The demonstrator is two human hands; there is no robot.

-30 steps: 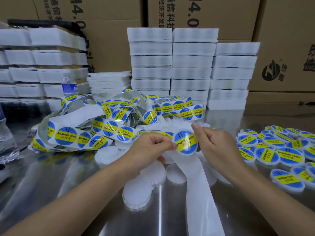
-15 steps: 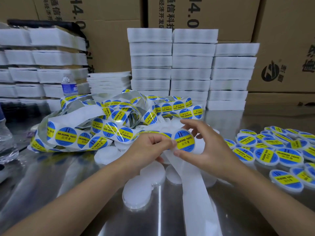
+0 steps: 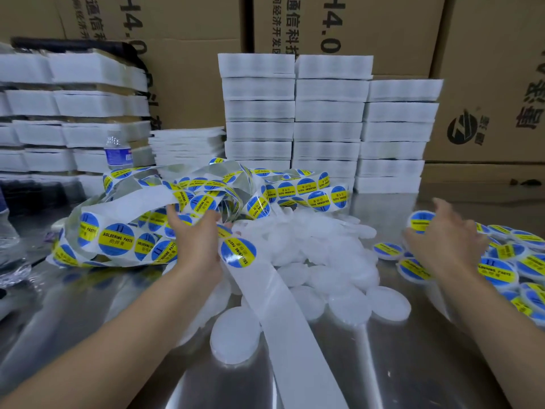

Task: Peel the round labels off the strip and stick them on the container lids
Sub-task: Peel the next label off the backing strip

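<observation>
A tangled label strip [image 3: 118,237] with blue-and-yellow round labels is heaped at the centre left. My left hand [image 3: 194,240] is raised against this heap with fingers spread, touching the strip. One label [image 3: 238,252] sits on the strip just right of that hand. From there the bare backing strip [image 3: 289,329] trails toward me. Blank white lids [image 3: 321,255] are piled in the middle. My right hand [image 3: 445,240] grips a labelled lid [image 3: 421,221] over the spread of labelled lids [image 3: 498,270] on the right.
The work surface is a shiny metal table [image 3: 398,364]. White foam trays [image 3: 327,113] are stacked behind the lids, with more stacks at the far left [image 3: 73,107]. A water bottle [image 3: 117,153] stands behind the strip heap. Cardboard boxes [image 3: 486,84] form the back wall.
My hands have parted. The right hand carried the labelled lid away to the right, over the labelled pile. The left hand let go of the lid and rose into the strip heap.
</observation>
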